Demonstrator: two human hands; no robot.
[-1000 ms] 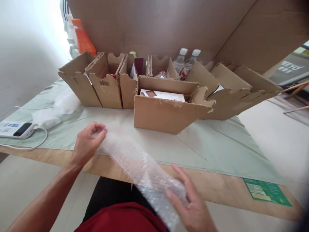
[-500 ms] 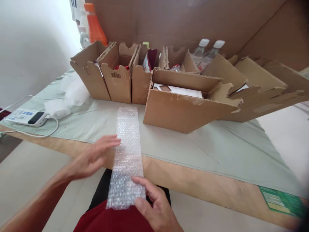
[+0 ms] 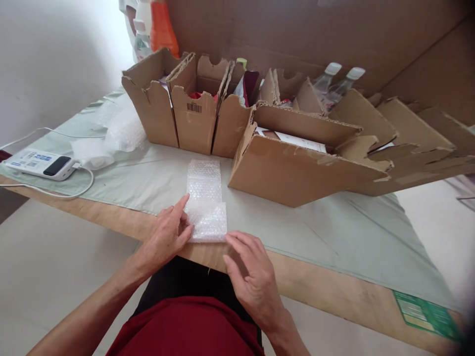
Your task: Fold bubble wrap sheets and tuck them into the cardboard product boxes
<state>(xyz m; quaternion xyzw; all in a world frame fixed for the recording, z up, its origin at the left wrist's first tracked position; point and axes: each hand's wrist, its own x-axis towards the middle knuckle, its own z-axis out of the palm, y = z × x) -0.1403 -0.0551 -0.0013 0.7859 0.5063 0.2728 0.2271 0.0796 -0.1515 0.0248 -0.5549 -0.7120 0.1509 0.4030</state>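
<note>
A strip of bubble wrap lies on the cloth near the table's front edge, its near part folded back over the far part. At its left edge rests my left hand, index finger and thumb stretched out and touching the wrap. My right hand is by the near right corner, fingertips against the fold and thumb held apart below. Neither hand grips anything that I can see.
Cardboard bins stand in a row behind the wrap, and another bin juts forward to the right. On the left are a white power bank with cables and crumpled bubble wrap. Bottles stand behind the bins.
The near end of the bubble wrap, which hung over the table edge in my right hand, is now folded over onto the strip. Both hands have moved to its sides at the fold.
</note>
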